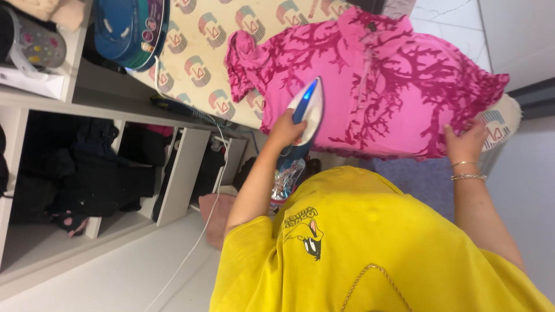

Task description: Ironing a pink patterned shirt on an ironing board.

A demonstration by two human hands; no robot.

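A blue and white steam iron (306,112) is being gripped by its handle in the left hand (286,132), fingers closed around it, at the centre of the frame. It is being pressed soleplate down on the lower left part of a pink branch-patterned garment (381,81), so that heat is being laid flat onto the cloth. The garment is being kept spread over the patterned ironing board (202,52), which is running across the upper part of the frame. At the right of the frame the garment's hem is being held down by the right hand (465,143), fingers flat on the cloth rather than closed around anything, so that the fabric is being kept taut and smooth ahead of the iron. A white cord (202,231) is being left trailing down at the lower left, clear of the board. Open shelves (173,173) with dark clothes are being seen at the left.
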